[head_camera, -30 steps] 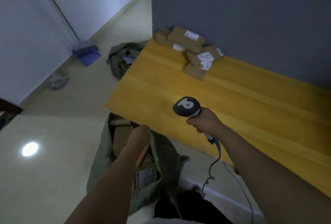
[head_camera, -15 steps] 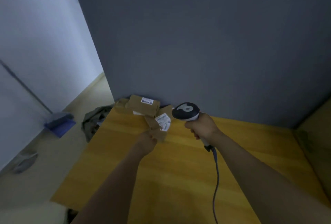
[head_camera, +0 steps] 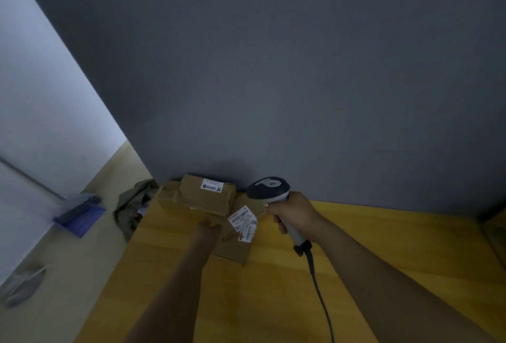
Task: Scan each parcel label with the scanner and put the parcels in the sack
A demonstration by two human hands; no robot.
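Observation:
Several brown cardboard parcels (head_camera: 204, 197) are piled on the yellow table (head_camera: 273, 301) against the grey wall. My left hand (head_camera: 209, 229) reaches to the left edge of a small parcel (head_camera: 232, 246) that lies under white labels (head_camera: 243, 220). The hand touches the cardboard, but its fingers are hidden behind the knuckles. My right hand (head_camera: 294, 214) grips the handle of the corded scanner (head_camera: 269, 188). The scanner's dark head hangs just right of the labels, and its cable trails toward me over the table.
A crumpled green sack (head_camera: 134, 205) lies on the floor past the table's left edge. A blue dustpan (head_camera: 79, 216) and a grey object (head_camera: 23, 288) sit further left on the floor. The grey wall closes off the table's far side.
My view has swung up from the sack under the table to the parcel pile. My left hand left the sack and reached to the small parcel; the scanner moved toward the labels.

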